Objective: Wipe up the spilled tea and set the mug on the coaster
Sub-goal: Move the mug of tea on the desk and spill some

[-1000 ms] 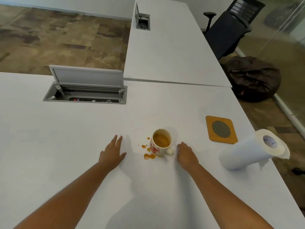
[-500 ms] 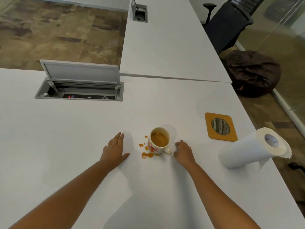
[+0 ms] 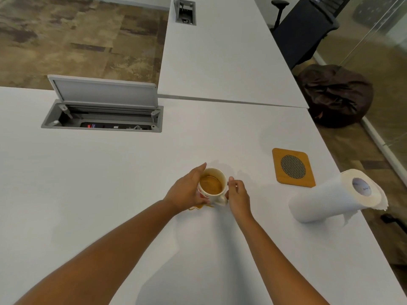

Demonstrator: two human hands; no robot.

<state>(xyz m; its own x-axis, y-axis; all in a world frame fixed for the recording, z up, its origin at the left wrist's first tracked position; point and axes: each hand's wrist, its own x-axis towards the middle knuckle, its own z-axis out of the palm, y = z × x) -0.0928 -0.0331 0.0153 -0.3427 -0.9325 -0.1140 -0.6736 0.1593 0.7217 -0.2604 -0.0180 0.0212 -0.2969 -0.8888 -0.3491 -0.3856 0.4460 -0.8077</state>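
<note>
A white mug [image 3: 212,186] with a red pattern holds brown tea and stands on the white desk [image 3: 110,194]. My left hand [image 3: 187,192] wraps around its left side. My right hand [image 3: 237,194] grips the mug's right side at the handle. A small puddle of spilled tea [image 3: 197,208] shows on the desk just under my left hand; most of the spill is hidden by that hand. A square wooden coaster [image 3: 293,167] with a dark mesh centre lies to the right of the mug, apart from it.
A roll of paper towel [image 3: 334,197] lies on its side near the desk's right edge. An open cable box [image 3: 102,116] with its lid raised sits at the back left. A second desk, an office chair [image 3: 308,29] and a dark beanbag [image 3: 334,95] are beyond.
Both hands lay flat on the desk either side of the mug; they have closed in and now hold it. My left hand now covers most of the spill.
</note>
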